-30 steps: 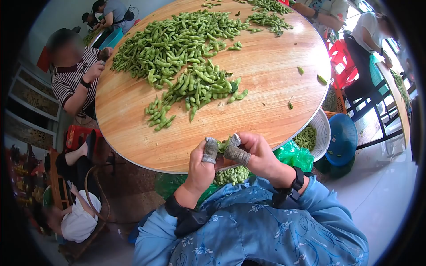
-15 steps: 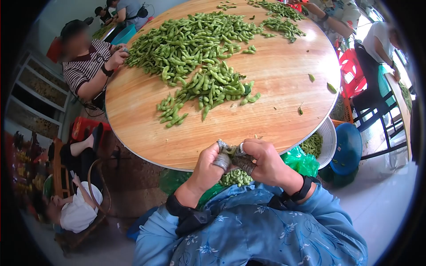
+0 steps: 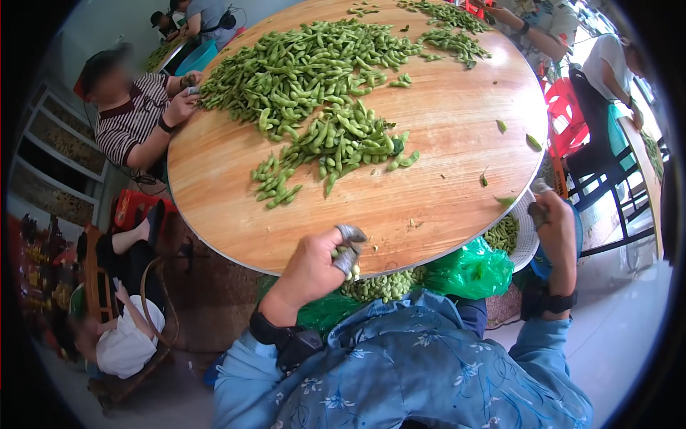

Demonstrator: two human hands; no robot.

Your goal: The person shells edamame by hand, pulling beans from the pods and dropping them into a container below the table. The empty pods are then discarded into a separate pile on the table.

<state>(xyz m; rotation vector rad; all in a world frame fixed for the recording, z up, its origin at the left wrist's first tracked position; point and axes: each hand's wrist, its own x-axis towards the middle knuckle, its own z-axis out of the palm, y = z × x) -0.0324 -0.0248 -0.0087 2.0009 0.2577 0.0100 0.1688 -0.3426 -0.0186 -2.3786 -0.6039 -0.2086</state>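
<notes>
My left hand [image 3: 309, 270] is at the near edge of the round table, its thumb and forefinger wrapped in grey tape. Its fingers are curled round pale green edamame beans [image 3: 337, 252], partly hidden. Just below it, shelled beans [image 3: 386, 284] lie in a green plastic bag [image 3: 468, 270] by my lap. My right hand [image 3: 556, 232], also with taped fingertips, is out beside the white basket [image 3: 527, 239], its thumb and forefinger apart. A single green pod [image 3: 505, 201] is near it, over the table's edge. Pods [image 3: 506, 232] fill part of the basket.
Edamame pods [image 3: 307, 68] are heaped on the wooden table [image 3: 429, 150], with a smaller pile [image 3: 343, 139] nearer me. At the left edge sits a person in a striped shirt [image 3: 128, 121]. A red stool [image 3: 564, 118] and a dark chair [image 3: 597, 118] stand right.
My hands, together over the bag before, are apart now. The right has swung right to the basket, and a pod has appeared near it. The left has moved slightly left.
</notes>
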